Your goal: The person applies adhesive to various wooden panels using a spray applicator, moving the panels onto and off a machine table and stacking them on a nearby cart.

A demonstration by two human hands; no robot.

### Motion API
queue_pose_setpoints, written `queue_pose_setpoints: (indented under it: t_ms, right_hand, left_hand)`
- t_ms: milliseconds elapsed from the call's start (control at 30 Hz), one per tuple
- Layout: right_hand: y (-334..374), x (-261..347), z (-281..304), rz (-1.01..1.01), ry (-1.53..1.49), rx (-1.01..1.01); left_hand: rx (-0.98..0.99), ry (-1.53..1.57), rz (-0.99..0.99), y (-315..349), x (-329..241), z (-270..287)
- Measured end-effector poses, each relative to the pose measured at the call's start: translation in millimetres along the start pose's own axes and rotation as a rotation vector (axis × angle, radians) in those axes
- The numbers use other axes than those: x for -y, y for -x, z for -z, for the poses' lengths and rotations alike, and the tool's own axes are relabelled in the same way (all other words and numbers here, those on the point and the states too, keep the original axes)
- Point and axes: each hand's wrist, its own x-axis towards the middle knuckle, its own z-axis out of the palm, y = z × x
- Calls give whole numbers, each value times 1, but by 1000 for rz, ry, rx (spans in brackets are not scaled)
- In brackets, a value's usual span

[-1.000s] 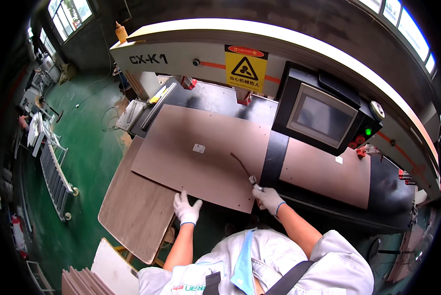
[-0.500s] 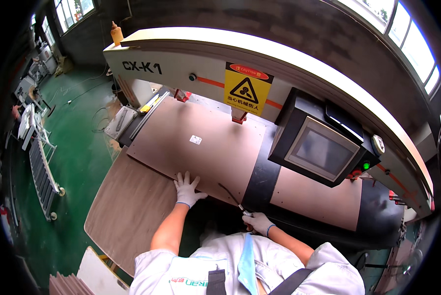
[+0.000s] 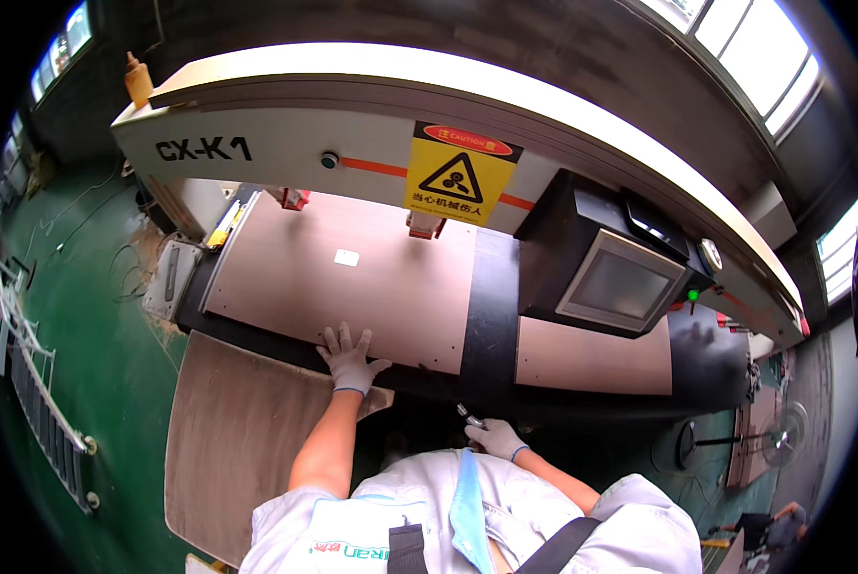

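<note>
The big grey machine (image 3: 285,143) stands at twelve o'clock. The flat brown wooden board (image 3: 352,277) lies on its table. Keep your left hand (image 3: 349,356) spread flat on the board's near edge. Your right hand (image 3: 494,438) pinches a small metal tool (image 3: 469,416) at five o'clock.

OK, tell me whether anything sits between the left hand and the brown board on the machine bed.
Nothing visible does. The gloved left hand lies flat on the brown board, at its near edge. The right hand, close to the body, holds a small metal tool.

yellow triangle sign (image 3: 460,173), grey screen (image 3: 620,285), white label (image 3: 346,257)
</note>
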Motion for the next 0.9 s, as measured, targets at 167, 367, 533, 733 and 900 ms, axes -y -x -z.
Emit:
queue_pose_setpoints:
  t_ms: [167,367,533,733,900]
  right_hand:
    - [24,-46,4,-59,-13,-412]
    - [76,-115,20,-138,45,-735]
    - [77,-116,34,-182,161,-647]
    - [51,-64,65,-30,235,-583]
    - [68,-64,108,76,518,-334]
  left_hand:
    - [13,-17,-6,-4,2,-5]
    - [49,-68,-1,-4,-3,3]
    - [28,-90,21,1,-3,4]
    - [51,-145,18,4,-21,7]
    - [68,-157,69,9,-22,-2]
